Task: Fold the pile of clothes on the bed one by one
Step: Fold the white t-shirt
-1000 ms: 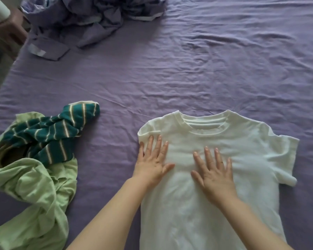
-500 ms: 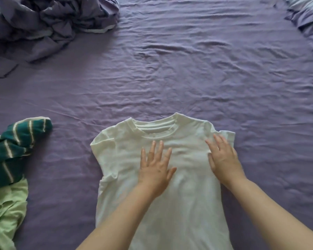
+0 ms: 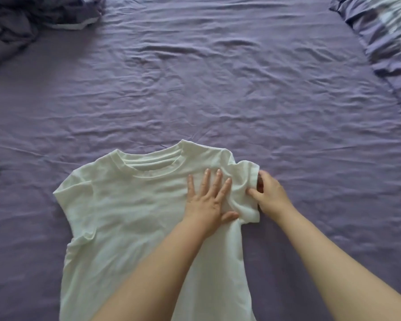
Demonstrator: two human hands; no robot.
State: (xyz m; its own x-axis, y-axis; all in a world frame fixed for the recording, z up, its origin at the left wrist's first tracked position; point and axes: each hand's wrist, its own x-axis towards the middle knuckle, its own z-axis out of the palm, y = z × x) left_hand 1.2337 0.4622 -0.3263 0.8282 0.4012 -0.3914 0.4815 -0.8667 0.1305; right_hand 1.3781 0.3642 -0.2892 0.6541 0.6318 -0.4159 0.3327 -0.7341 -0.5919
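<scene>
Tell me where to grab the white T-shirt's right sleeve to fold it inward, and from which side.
Grip the sleeve at its hemmed cuff edge, coming from the right, outer side, where the right hand already pinches it. The cuff is bunched and raised off the purple sheet, so fingers slip under it. The left hand lies flat on the white T-shirt, likely marking the fold line.

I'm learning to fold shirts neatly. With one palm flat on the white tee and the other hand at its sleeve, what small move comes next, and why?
Probably fold the bunched right sleeve inward over the chest. The right hand already pinches that sleeve, while the left hand presses flat on the white cotton T-shirt beside it, giving a fold line. The shirt lies face up on the purple bedsheet.
</scene>
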